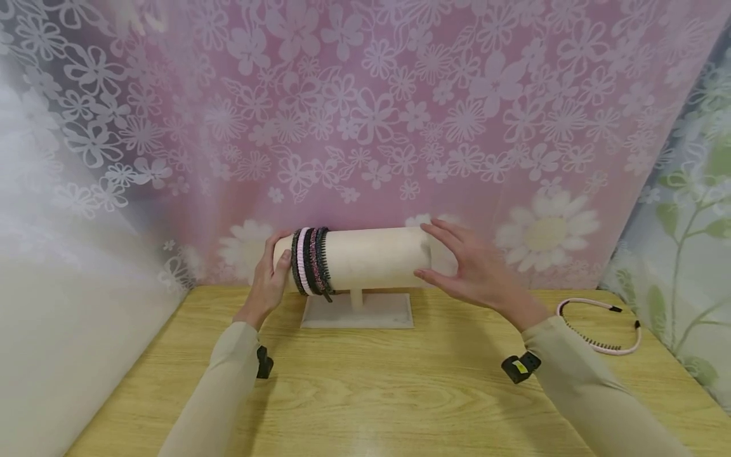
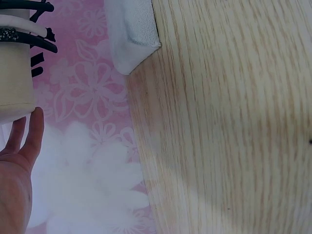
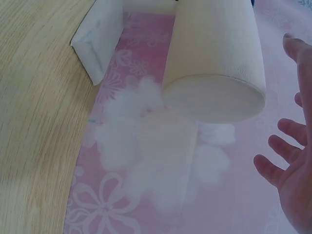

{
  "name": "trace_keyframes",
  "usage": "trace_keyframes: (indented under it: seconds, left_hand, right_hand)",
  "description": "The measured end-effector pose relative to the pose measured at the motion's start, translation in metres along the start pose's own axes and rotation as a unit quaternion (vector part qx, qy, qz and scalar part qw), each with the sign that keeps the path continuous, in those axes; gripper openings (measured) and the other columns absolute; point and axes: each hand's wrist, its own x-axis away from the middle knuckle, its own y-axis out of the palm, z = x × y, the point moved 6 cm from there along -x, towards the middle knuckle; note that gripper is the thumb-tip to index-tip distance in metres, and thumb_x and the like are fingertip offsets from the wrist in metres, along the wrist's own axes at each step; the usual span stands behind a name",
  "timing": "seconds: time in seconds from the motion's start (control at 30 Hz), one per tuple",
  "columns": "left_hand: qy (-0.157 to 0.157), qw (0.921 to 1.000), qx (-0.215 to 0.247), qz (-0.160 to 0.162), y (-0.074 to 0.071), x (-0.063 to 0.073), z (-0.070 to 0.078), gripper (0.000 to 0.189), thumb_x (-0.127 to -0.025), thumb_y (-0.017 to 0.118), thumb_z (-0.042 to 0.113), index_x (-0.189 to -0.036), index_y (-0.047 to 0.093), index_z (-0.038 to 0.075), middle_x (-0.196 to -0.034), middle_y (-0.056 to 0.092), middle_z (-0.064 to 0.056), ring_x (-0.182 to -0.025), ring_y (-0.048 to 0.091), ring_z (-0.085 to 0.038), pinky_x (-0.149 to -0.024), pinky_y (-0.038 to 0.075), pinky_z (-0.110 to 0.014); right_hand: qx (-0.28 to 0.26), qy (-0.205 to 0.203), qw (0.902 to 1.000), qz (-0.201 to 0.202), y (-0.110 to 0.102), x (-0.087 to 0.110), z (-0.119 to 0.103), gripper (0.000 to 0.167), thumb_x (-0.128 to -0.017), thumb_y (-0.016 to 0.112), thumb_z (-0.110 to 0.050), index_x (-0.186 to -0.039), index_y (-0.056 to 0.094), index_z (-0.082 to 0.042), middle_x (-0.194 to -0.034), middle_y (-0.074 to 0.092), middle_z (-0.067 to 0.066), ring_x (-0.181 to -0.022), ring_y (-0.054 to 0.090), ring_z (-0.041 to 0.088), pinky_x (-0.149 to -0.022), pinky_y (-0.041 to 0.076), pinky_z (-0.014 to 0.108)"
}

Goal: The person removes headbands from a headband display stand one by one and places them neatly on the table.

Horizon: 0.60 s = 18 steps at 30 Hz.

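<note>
A cream headband display stand [image 1: 377, 257], a padded roll on a post with a flat base, stands at the back of the table. Several headbands [image 1: 312, 263], black, pink and glittery, sit side by side around the roll's left part. My left hand [image 1: 268, 279] holds the roll's left end, thumb in front beside the outermost headband. Fingertips touch that end in the left wrist view. At the bare right end, my right hand [image 1: 474, 266] is spread with fingers and thumb apart. In the right wrist view, a gap separates it from the roll.
A pink headband with dark teeth [image 1: 619, 351] lies on the right side of the wooden table [image 1: 365, 387]. Behind the stand hangs a pink floral curtain [image 1: 365, 114]. White fabric [image 1: 74, 304] borders the left side, and leaf-patterned fabric [image 1: 685, 254] the right.
</note>
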Motion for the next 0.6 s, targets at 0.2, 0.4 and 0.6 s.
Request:
trace_keyframes:
  seconds: [0.2,0.4,0.6]
  left_hand:
    - [-0.006,1.0,0.005,0.002,-0.001,0.002,0.0,0.046,-0.109,0.042,0.032,-0.155,0.037,0.03,-0.157,0.046,-0.008,-0.125,0.057,-0.034,-0.101,0.045,-0.056]
    - [-0.002,1.0,0.003,0.006,0.0,0.001,0.0,0.048,-0.109,0.042,0.029,-0.156,0.036,0.024,-0.157,0.046,-0.011,-0.124,0.057,-0.036,-0.101,0.044,-0.058]
    - [-0.005,1.0,-0.001,0.006,-0.001,0.001,0.0,0.047,-0.109,0.041,0.033,-0.155,0.036,0.027,-0.152,0.05,-0.012,-0.119,0.058,-0.034,-0.098,0.045,-0.054]
  right_hand:
    - [-0.009,0.001,0.9999,-0.012,0.007,-0.007,-0.006,0.079,-0.084,0.082,-0.042,-0.151,0.05,-0.015,-0.155,0.05,0.016,-0.14,0.05,0.039,-0.11,0.042,0.06]
    - [-0.033,0.01,0.9992,-0.02,0.014,-0.017,-0.012,0.077,-0.087,0.079,-0.042,-0.152,0.049,-0.016,-0.157,0.048,0.014,-0.143,0.046,0.038,-0.114,0.039,0.059]
    - [-0.032,0.004,0.9988,-0.035,0.022,-0.03,-0.019,0.076,-0.089,0.076,-0.045,-0.153,0.048,-0.014,-0.157,0.048,0.015,-0.143,0.046,0.037,-0.115,0.039,0.057]
